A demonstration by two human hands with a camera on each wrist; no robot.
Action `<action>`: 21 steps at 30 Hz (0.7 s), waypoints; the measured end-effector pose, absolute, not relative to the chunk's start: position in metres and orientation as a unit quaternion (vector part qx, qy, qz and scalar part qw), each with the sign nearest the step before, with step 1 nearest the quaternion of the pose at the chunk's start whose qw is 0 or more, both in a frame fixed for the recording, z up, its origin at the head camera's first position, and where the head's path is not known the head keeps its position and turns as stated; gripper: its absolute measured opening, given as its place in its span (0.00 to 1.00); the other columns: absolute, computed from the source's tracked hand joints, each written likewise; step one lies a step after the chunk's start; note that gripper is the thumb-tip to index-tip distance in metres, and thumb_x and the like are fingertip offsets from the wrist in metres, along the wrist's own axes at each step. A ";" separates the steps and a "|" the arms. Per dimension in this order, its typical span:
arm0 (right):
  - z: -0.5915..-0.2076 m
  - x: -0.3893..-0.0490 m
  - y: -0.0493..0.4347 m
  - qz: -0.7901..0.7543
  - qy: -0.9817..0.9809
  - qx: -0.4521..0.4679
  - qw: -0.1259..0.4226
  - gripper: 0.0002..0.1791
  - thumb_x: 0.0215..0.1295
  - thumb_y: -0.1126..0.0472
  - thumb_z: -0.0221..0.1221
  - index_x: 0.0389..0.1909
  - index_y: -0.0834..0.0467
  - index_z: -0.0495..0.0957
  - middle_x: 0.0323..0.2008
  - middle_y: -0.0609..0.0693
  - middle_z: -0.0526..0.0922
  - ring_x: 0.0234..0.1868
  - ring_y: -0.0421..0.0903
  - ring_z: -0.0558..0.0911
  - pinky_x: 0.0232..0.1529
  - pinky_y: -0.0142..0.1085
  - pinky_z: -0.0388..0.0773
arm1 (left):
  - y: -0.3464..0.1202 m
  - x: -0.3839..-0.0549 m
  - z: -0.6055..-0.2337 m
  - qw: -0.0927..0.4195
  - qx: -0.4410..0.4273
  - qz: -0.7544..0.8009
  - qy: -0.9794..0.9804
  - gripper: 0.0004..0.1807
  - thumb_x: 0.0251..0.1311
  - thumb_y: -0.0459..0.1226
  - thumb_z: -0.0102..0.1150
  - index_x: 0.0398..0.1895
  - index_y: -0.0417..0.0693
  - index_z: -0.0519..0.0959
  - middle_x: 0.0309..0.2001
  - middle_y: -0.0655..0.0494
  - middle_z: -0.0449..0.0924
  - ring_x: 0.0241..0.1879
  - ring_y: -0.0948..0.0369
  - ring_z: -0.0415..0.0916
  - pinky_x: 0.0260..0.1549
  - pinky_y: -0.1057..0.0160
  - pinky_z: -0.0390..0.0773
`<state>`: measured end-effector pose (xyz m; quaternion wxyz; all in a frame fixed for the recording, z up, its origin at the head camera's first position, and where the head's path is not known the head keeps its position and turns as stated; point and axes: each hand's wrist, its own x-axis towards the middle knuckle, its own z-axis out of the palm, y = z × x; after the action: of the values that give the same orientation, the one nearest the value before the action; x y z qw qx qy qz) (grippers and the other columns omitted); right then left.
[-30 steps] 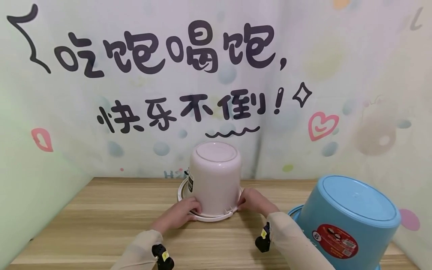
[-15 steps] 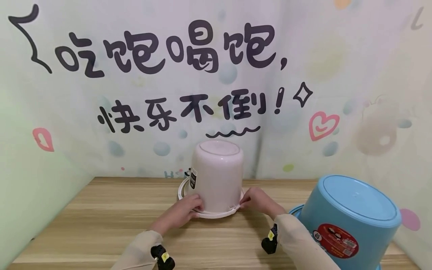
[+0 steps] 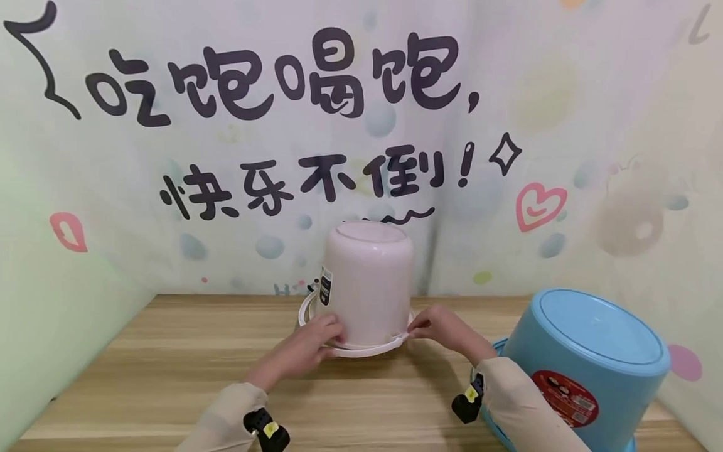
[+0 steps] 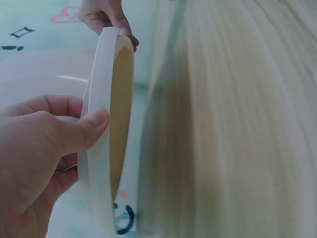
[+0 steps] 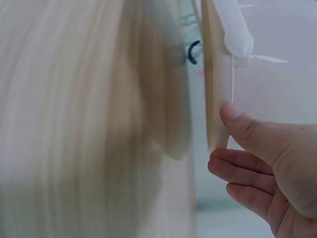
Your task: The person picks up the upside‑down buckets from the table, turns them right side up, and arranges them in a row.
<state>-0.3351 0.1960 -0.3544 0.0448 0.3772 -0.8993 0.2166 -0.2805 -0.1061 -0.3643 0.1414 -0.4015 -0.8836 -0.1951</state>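
Note:
A pale pink bucket (image 3: 369, 282) is upside down, its base facing up and a dark label on its left side. A gap shows between its rim (image 4: 101, 129) and the wooden table in both wrist views, so it is raised. My left hand (image 3: 307, 345) grips the rim on the near left, thumb on the outer edge and fingers against the wall. On the right side my right hand (image 3: 449, 329) pinches the rim between thumb and fingers. The white handle (image 5: 235, 29) lies along the rim near the right thumb.
A larger blue bucket (image 3: 587, 358) with a red label stands upside down at the right, close to the right forearm. The wooden table (image 3: 198, 364) runs back to a printed wall cloth (image 3: 237, 144) with large dark lettering.
The pink bucket has risen and shifted slightly right, with both hands staying on its rim. The right hand has moved a little right and up. The blue bucket has stayed put.

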 end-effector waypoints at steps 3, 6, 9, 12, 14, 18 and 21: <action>-0.346 -0.331 0.199 0.225 -0.899 0.373 0.044 0.05 0.56 0.62 0.62 0.30 0.60 0.83 0.29 0.46 0.83 0.31 0.39 0.80 0.31 0.29 0.75 | -0.106 -0.278 -0.357 0.132 -0.410 -0.204 -0.879 0.09 0.51 0.33 0.63 0.34 0.48 0.73 0.35 0.61 0.67 0.38 0.63 0.65 0.40 0.63 0.71; -0.339 -0.327 0.201 0.225 -0.897 0.378 0.051 0.04 0.57 0.63 0.62 0.31 0.59 0.83 0.30 0.45 0.83 0.32 0.40 0.80 0.32 0.30 0.76 | -0.106 -0.278 -0.350 0.131 -0.424 -0.208 -0.871 0.10 0.51 0.33 0.63 0.34 0.47 0.72 0.35 0.60 0.67 0.38 0.63 0.66 0.40 0.63 0.72; -0.333 -0.323 0.202 0.225 -0.895 0.381 0.057 0.04 0.57 0.63 0.61 0.31 0.58 0.83 0.30 0.44 0.83 0.32 0.39 0.80 0.33 0.30 0.76 | -0.106 -0.277 -0.343 0.125 -0.434 -0.212 -0.867 0.10 0.51 0.33 0.63 0.34 0.47 0.72 0.35 0.60 0.67 0.38 0.63 0.67 0.40 0.64 0.72; -0.327 -0.320 0.203 0.224 -0.895 0.382 0.061 0.04 0.58 0.62 0.60 0.31 0.57 0.83 0.30 0.43 0.82 0.32 0.39 0.80 0.34 0.31 0.76 | -0.106 -0.275 -0.337 0.114 -0.438 -0.220 -0.864 0.10 0.52 0.32 0.63 0.34 0.47 0.72 0.35 0.60 0.67 0.38 0.63 0.67 0.40 0.64 0.72; -0.323 -0.317 0.204 0.223 -0.899 0.372 0.063 0.04 0.58 0.61 0.60 0.32 0.57 0.82 0.30 0.43 0.82 0.32 0.38 0.79 0.35 0.32 0.76 | -0.106 -0.273 -0.331 0.108 -0.443 -0.226 -0.861 0.10 0.52 0.33 0.63 0.34 0.46 0.71 0.35 0.60 0.67 0.38 0.62 0.67 0.40 0.64 0.72; -0.313 -0.310 0.205 0.227 -0.905 0.355 0.066 0.05 0.58 0.63 0.60 0.34 0.58 0.82 0.31 0.44 0.83 0.32 0.38 0.79 0.36 0.33 0.77 | -0.105 -0.269 -0.322 0.102 -0.450 -0.242 -0.853 0.11 0.52 0.33 0.63 0.35 0.45 0.70 0.34 0.60 0.67 0.38 0.62 0.67 0.40 0.64 0.71; -0.306 -0.306 0.206 0.225 -0.905 0.354 0.075 0.06 0.57 0.63 0.61 0.36 0.58 0.83 0.32 0.45 0.83 0.33 0.39 0.79 0.36 0.33 0.77 | -0.105 -0.266 -0.316 0.102 -0.455 -0.256 -0.847 0.11 0.51 0.32 0.63 0.34 0.46 0.70 0.34 0.60 0.68 0.37 0.62 0.67 0.39 0.65 0.71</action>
<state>-0.3060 0.2058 -0.3062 0.0753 0.3536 -0.9049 0.2247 -0.2663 -0.1046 -0.3162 0.1022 -0.4547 -0.8470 -0.2558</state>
